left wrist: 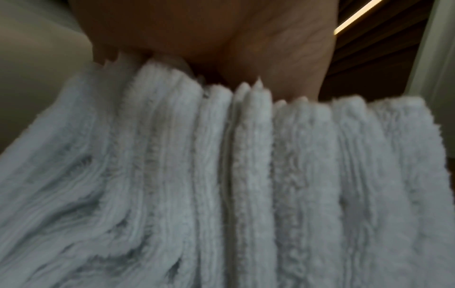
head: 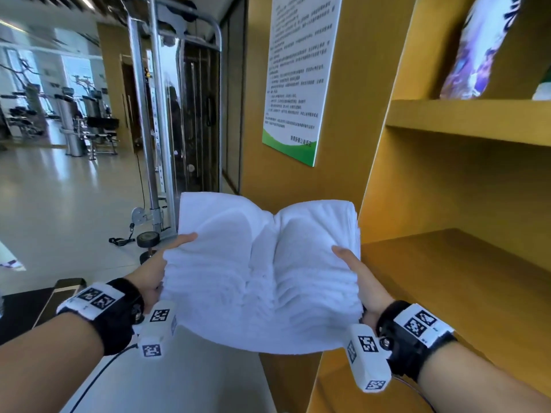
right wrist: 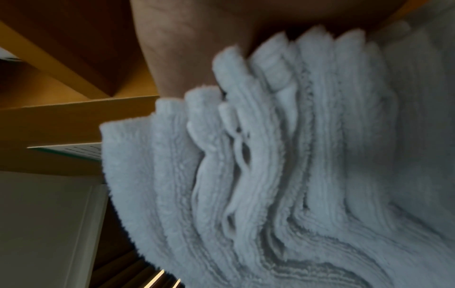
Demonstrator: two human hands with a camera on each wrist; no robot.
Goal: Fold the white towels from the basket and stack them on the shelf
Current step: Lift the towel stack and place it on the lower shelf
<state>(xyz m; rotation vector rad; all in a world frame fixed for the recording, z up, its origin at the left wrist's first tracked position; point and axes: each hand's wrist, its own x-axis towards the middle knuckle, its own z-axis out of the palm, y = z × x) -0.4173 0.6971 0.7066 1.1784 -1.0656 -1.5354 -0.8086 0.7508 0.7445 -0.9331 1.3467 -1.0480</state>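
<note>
A thick stack of folded white towels [head: 262, 275] hangs in the air between both hands, sagging in the middle. My left hand [head: 161, 263] grips its left side, thumb on top and fingers hidden underneath. My right hand [head: 354, 272] grips the right side the same way. The stack's far right corner sits just at the edge of the yellow shelf [head: 441, 263]. In the left wrist view the towels' layered edges [left wrist: 246, 175] fill the frame below the palm [left wrist: 221, 39]. The right wrist view shows the same layered towel edges [right wrist: 270, 155] under the palm [right wrist: 184, 48].
The yellow shelf unit has a bare lower board and an upper board [head: 477, 120] carrying a colourful cushion [head: 483, 49]. A white and green notice [head: 298, 76] hangs on the yellow wall. Gym machines [head: 167, 114] and a dumbbell [head: 147, 239] stand on the pale floor at left.
</note>
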